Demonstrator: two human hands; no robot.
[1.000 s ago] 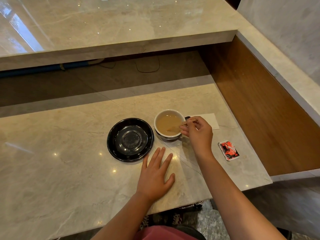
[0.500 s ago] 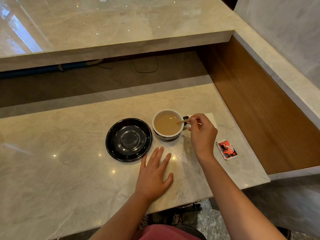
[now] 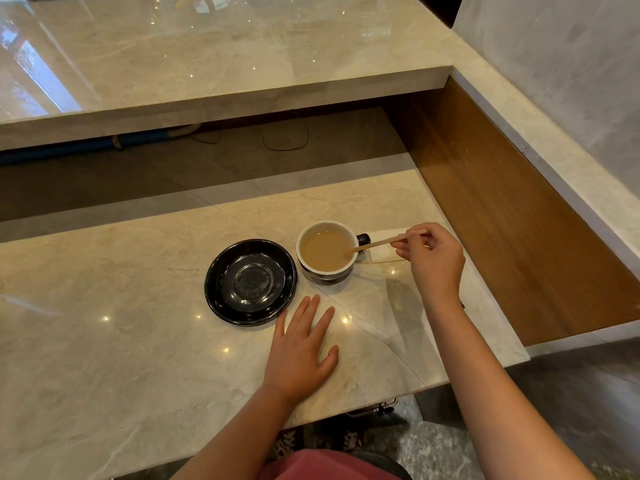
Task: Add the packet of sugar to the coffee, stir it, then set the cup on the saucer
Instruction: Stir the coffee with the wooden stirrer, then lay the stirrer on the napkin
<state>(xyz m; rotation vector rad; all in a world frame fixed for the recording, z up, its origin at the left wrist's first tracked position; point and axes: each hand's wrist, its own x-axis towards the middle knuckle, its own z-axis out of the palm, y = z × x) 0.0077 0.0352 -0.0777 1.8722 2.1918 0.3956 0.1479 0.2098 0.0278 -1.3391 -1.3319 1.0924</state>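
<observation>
A white-lined cup [image 3: 327, 249] of light brown coffee stands on the marble counter, its dark handle pointing right. Just left of it sits an empty black saucer [image 3: 251, 281]. My right hand [image 3: 431, 259] is to the right of the cup and pinches a thin wooden stir stick [image 3: 375, 243]. The stick's tip rests at the cup's right rim, touching the coffee. My left hand [image 3: 301, 351] lies flat on the counter in front of the saucer and cup, fingers spread. My right forearm hides the sugar packet.
A white napkin [image 3: 384, 249] lies behind the cup's handle, partly under my right hand. A raised marble ledge [image 3: 221, 91] runs across the back, and a wooden side panel [image 3: 512, 216] drops off at the right. The counter's front edge [image 3: 346, 407] is close to my body.
My right hand has drawn back to the right and risen, pulling the stick from the middle of the coffee to the cup's right rim. The left hand has stayed flat.
</observation>
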